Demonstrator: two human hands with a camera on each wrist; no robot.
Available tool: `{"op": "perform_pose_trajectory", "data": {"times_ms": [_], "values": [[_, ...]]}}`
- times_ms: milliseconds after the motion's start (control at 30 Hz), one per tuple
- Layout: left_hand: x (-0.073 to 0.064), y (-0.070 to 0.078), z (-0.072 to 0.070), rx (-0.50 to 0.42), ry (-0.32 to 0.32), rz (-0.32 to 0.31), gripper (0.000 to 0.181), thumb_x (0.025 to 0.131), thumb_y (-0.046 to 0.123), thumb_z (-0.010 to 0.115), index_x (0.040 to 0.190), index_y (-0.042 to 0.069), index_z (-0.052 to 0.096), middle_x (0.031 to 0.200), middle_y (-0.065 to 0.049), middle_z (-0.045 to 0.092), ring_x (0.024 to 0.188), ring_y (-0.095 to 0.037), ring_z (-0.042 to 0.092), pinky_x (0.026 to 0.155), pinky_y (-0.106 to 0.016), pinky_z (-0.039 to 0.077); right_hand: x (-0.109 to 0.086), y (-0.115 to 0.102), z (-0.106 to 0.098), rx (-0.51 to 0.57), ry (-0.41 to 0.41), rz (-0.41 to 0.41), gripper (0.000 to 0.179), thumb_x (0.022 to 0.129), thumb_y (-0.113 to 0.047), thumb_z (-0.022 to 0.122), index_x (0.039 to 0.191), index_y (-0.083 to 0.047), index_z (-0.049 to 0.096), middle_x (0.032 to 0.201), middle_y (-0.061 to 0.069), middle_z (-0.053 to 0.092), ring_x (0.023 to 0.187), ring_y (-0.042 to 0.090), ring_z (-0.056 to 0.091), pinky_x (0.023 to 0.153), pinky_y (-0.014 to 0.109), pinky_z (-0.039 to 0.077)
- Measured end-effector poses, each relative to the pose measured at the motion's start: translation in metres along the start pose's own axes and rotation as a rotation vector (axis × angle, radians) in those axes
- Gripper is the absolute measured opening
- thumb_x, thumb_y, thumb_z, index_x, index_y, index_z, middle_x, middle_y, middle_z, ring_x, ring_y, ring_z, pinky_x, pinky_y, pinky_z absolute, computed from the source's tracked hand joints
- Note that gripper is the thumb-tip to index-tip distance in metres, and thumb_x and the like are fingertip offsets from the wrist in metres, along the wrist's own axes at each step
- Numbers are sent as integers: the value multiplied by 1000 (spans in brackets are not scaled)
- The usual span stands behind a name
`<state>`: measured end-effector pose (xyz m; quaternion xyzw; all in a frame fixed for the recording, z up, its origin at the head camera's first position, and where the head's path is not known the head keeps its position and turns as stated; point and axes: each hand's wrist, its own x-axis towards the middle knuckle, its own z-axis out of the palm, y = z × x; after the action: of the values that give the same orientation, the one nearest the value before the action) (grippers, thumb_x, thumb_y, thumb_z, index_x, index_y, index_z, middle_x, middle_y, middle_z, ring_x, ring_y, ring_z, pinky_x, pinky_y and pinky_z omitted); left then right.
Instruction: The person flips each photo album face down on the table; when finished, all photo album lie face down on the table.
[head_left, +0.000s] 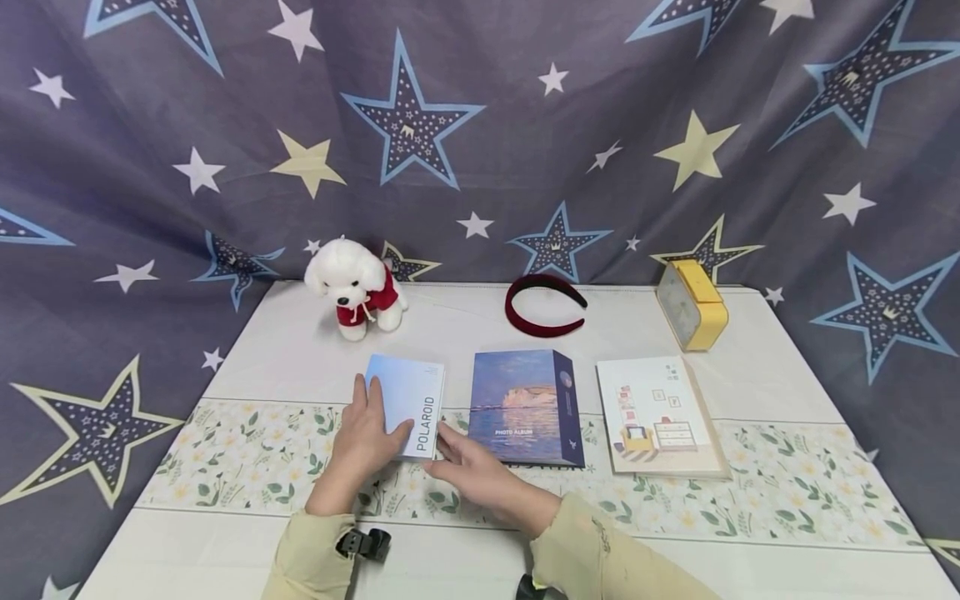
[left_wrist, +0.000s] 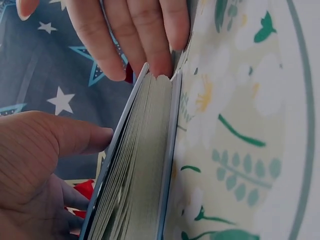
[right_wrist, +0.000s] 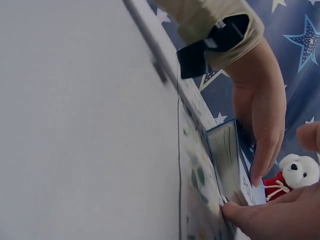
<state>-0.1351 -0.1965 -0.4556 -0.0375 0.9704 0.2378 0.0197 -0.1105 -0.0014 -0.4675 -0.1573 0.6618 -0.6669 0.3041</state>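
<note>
A light-blue album marked POLAROID [head_left: 405, 392] lies on the table, cover up, its page edges [left_wrist: 145, 150] showing in the left wrist view. My left hand [head_left: 364, 437] rests on its left side, with the thumb on the cover and two fingers stretched along the upper left. Extended fingers of my right hand [head_left: 480, 471] touch the album's lower right edge; the thumb stands apart from it. Just right of that hand lies a thick photo album [head_left: 517, 400] with a sea-cliff cover. In the right wrist view, the left hand [right_wrist: 262, 110] reaches down over the cover.
A white toy dog [head_left: 348, 287] in red stands at the back left. Behind the albums lies a dark red headband [head_left: 525, 321]. A yellow box-like object [head_left: 701, 312] stands at the back right, and an illustrated book [head_left: 652, 417] lies in front of it. A starry curtain [head_left: 480, 125] hangs behind.
</note>
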Motion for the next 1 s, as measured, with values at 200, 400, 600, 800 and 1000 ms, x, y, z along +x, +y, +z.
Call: {"op": "perform_pose_trajectory", "data": {"times_ms": [200, 400, 600, 800, 1000], "values": [[0, 2, 0, 7, -3, -30, 90, 90, 29, 65, 150, -12, 11, 156, -35, 0, 129, -63, 27, 97, -66, 37, 2, -2, 5, 158, 14, -3, 65, 102, -21, 47, 155, 0, 15, 160, 16, 17, 144, 29, 24, 116, 42, 21], [0, 3, -1, -17, -5, -53, 88, 91, 28, 64, 151, -10, 12, 155, -35, 1, 128, -64, 27, 99, -66, 35, 3, -3, 7, 387, 66, -8, 62, 100, -10, 42, 154, 3, 14, 159, 21, 18, 144, 34, 23, 116, 48, 18], [2, 3, -1, -43, -5, -57, 87, 91, 26, 63, 152, -9, 13, 155, -35, 3, 129, -64, 26, 104, -65, 31, 1, -6, 6, 544, 136, -3, 60, 100, -9, 39, 156, -6, 18, 157, 25, 19, 145, 36, 20, 116, 54, 15], [2, 3, -2, -60, 1, -68, 86, 91, 26, 63, 152, -8, 14, 153, -38, 7, 127, -64, 29, 104, -65, 31, 0, -6, 4, 582, 152, -11, 56, 101, -11, 34, 156, -7, 20, 157, 27, 15, 144, 40, 19, 113, 60, 20], [3, 2, -3, -75, -1, -79, 85, 91, 27, 62, 153, -6, 14, 152, -39, 10, 129, -64, 27, 104, -66, 29, 2, -5, 5, 630, 169, -27, 56, 101, -11, 37, 155, -5, 21, 157, 27, 17, 142, 41, 24, 109, 57, 30]]}}
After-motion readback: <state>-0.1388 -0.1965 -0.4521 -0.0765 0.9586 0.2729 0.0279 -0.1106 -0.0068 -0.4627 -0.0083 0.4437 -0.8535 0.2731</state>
